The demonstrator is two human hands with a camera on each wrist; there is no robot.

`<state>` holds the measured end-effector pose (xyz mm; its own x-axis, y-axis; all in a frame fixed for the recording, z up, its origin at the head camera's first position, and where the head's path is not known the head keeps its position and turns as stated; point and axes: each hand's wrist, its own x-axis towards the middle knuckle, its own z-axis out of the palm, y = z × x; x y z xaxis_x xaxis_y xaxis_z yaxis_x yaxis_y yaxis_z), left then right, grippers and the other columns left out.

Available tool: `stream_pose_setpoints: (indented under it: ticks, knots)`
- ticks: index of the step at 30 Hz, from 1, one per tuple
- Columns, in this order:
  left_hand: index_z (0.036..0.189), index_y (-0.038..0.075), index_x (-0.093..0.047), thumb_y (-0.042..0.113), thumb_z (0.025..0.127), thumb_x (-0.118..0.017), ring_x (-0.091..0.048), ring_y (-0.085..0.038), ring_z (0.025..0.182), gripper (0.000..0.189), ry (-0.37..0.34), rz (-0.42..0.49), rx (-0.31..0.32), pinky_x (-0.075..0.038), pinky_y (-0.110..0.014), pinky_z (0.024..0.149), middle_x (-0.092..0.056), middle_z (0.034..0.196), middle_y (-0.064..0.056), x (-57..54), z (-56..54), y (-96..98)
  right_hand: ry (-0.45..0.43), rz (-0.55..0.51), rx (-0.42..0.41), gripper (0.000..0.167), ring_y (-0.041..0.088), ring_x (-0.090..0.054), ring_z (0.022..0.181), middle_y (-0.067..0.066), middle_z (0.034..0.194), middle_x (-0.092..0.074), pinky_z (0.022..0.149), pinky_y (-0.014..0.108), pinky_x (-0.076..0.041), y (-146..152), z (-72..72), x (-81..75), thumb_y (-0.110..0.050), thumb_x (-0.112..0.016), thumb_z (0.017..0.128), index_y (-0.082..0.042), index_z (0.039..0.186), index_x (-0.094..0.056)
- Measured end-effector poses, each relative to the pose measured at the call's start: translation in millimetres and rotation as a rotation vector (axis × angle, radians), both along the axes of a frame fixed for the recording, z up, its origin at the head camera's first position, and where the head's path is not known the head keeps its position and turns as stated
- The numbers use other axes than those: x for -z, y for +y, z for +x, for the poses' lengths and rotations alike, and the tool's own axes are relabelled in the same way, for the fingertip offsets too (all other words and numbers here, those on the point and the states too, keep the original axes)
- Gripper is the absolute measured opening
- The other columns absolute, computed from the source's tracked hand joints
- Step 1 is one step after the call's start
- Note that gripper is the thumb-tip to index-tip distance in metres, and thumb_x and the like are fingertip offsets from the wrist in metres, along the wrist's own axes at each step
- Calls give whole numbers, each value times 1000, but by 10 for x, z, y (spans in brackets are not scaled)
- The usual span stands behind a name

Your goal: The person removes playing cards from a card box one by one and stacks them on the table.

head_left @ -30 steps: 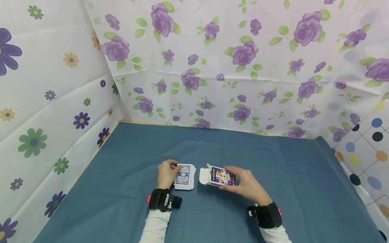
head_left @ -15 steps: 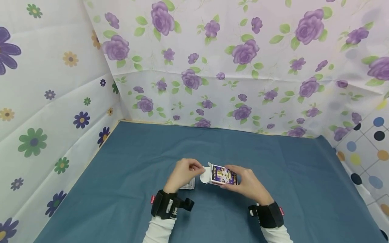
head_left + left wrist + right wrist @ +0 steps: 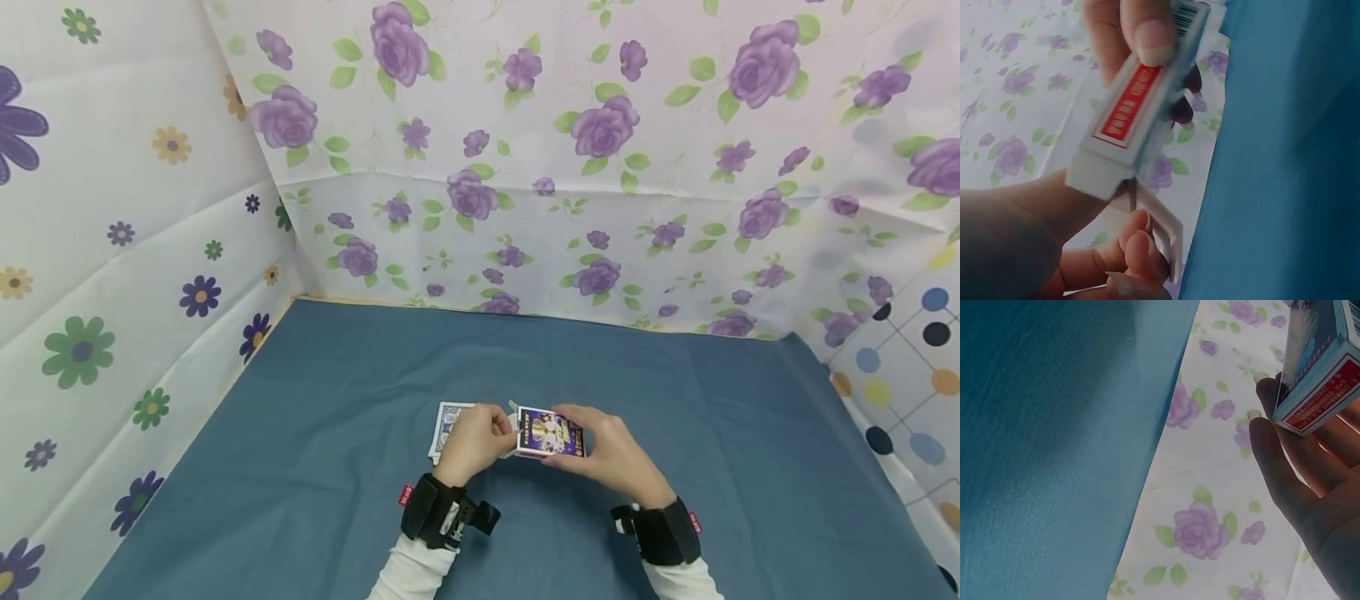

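Note:
A purple-and-yellow playing-card box (image 3: 551, 433) is held just above the table by my right hand (image 3: 618, 458), thumb and fingers on its opposite sides. Its white end flap (image 3: 1160, 228) stands open toward the left. My left hand (image 3: 474, 442) is at this open end, thumb against the box mouth and curled fingers at the flap, seeming to pinch it. Partly hidden behind the left hand, a stack of blue-backed playing cards (image 3: 448, 417) lies face down on the table. In the right wrist view, a red label shows on the box's narrow side (image 3: 1325, 394).
A blue cloth (image 3: 360, 358) covers the table. Flower-printed white sheets (image 3: 480, 167) rise behind it and at the left, with a dotted sheet (image 3: 900, 383) at the right. Both wrists wear black camera straps (image 3: 660, 533).
My left hand has moved right, from beside the card stack to the box's open end, and now covers part of the stack. My right hand keeps holding the box in nearly the same place.

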<state>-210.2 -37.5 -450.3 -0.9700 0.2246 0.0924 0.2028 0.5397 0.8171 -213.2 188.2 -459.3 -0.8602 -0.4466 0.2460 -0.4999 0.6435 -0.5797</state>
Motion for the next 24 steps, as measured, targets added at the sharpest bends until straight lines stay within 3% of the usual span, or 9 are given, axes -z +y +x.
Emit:
stream_pose_setpoints:
  ticks: [3,8,12,15,18,21,22,24]
  knots:
    - [69,3,-64,8,86,-68,-44,-8,47,18,-23,48,33,-34,-21,46,-55,56,-2,16,-22,-19,8,0,0,67,24,-63,113,7,128,-64,83,41,-53,-9,2,3,-45,-79,76,-14,132,-59]
    - [70,1,-66,14,90,-68,-40,-11,44,24,-141,147,76,-30,-23,44,-54,55,0,31,-76,-81,-1,4,3,67,24,-63,112,8,129,-63,81,40,-53,-13,-2,12,-46,-78,77,-12,132,-59]
    - [80,1,-72,19,90,-69,-55,-35,55,21,-210,195,84,-36,-25,48,-62,62,-5,8,-96,-145,-3,11,9,69,25,-63,112,9,129,-63,81,40,-53,-8,-4,31,-48,-77,78,-11,132,-59]
    - [89,1,-74,19,91,-68,-60,-44,70,20,-228,205,102,-41,-27,54,-66,69,-8,-16,-108,-193,1,9,9,69,26,-63,113,10,128,-63,81,42,-53,-5,-7,44,-47,-78,77,-9,132,-59]
    - [88,0,-72,18,93,-65,-55,-31,60,20,-251,221,128,-37,-26,54,-64,68,-10,-36,-122,-240,4,4,10,69,26,-64,112,11,128,-64,81,42,-54,-5,-11,42,-45,-79,77,-8,131,-60]
    - [83,-2,-65,16,95,-61,-38,-15,46,22,-289,247,162,-28,-25,49,-61,63,-10,-56,-132,-286,7,4,14,68,26,-64,111,11,127,-64,81,42,-54,-7,-18,32,-44,-80,76,-8,131,-60]
    - [84,-2,-64,16,96,-60,-33,-12,44,22,-303,255,171,-25,-25,47,-60,60,-9,-58,-133,-303,8,6,15,68,26,-63,112,11,127,-64,81,42,-53,-8,-19,28,-44,-80,77,-9,131,-60]
    - [84,-2,-58,15,98,-56,-38,-14,41,22,-326,266,192,-24,-24,46,-56,56,-7,-62,-132,-343,10,14,19,68,26,-63,112,11,127,-64,82,42,-53,-8,-22,24,-45,-79,77,-10,131,-60]
